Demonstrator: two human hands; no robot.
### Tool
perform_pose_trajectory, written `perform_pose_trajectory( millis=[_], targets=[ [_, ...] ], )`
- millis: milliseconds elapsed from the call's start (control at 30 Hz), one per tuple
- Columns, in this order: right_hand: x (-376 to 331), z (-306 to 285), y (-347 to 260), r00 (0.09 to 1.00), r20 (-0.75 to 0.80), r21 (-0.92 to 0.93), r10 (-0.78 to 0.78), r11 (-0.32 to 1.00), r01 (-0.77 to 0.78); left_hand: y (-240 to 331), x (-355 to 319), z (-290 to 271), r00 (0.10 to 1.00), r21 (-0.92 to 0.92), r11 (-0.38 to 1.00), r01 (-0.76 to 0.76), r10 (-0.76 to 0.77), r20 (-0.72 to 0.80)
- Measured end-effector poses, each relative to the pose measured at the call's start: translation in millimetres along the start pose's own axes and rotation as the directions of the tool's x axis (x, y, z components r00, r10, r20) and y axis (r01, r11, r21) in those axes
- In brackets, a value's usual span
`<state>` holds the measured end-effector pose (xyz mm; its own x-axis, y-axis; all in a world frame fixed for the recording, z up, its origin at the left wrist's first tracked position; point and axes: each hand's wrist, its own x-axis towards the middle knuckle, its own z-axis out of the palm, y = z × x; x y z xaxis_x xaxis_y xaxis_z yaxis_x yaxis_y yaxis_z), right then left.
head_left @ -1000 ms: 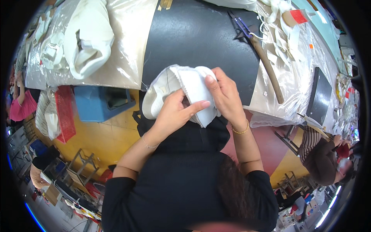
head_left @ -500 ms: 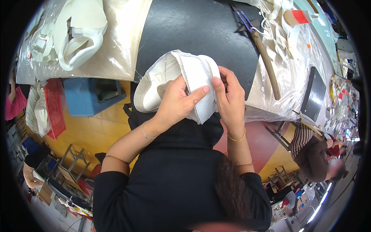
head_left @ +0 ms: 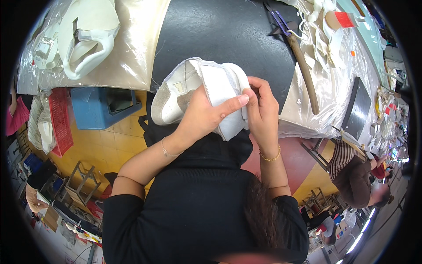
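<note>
A white and beige shoe upper (head_left: pixel 228 83) is held up between my hands, over the near edge of the black mat. My left hand (head_left: pixel 205 110) grips it with the fingers tucked behind and inside, the thumb lying across the white lining. At the padded collar, my right hand (head_left: pixel 262 103) pinches the edge between thumb and fingers. Both thumb tips come close together there. What the left fingers touch inside the upper is hidden.
On the black mat (head_left: pixel 206 26) lie purple-handled thread snips (head_left: pixel 277 17) and a hammer's wooden handle (head_left: pixel 304 72). More white uppers (head_left: pixel 94 39) rest on plastic sheeting at left. White scraps (head_left: pixel 325 48) pile at right. A blue stool (head_left: pixel 92 110) and red basket (head_left: pixel 61 121) stand left below.
The left thumb has slid right along the lining toward the collar, nearing the right thumb. The upper has shifted very slightly in both hands.
</note>
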<state>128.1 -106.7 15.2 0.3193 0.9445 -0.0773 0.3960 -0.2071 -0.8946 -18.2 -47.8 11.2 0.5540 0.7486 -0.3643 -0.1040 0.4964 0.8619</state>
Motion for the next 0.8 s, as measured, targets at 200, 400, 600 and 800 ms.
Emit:
perform_pose_trajectory(
  millis=[200, 400, 600, 800],
  targets=[
    [-1.9, 3.6, 0.4, 0.998, -0.046, 0.112, -0.039, 0.993, 0.044, 2.8, 1.7, 1.1, 0.999, -0.068, 0.997, 0.027, -0.029, -0.034],
    [-3.4, 3.5, 2.5, 0.994, -0.06, 0.062, -0.094, 0.993, 0.097, 2.5, 2.3, 1.1, 0.999, -0.063, 0.998, 0.017, -0.019, -0.027],
    [-2.0, 3.0, 4.0, 0.998, -0.058, 0.043, -0.036, 0.998, 0.038, 5.9, 3.1, 3.6, 0.998, 0.035, 0.999, 0.032, -0.03, -0.049],
    [2.2, -0.1, -0.4, 0.983, -0.04, -0.188, -0.178, 0.968, 0.168, 6.1, 5.9, 7.6, 0.996, 0.075, 0.997, 0.031, -0.025, -0.085]
  ],
)
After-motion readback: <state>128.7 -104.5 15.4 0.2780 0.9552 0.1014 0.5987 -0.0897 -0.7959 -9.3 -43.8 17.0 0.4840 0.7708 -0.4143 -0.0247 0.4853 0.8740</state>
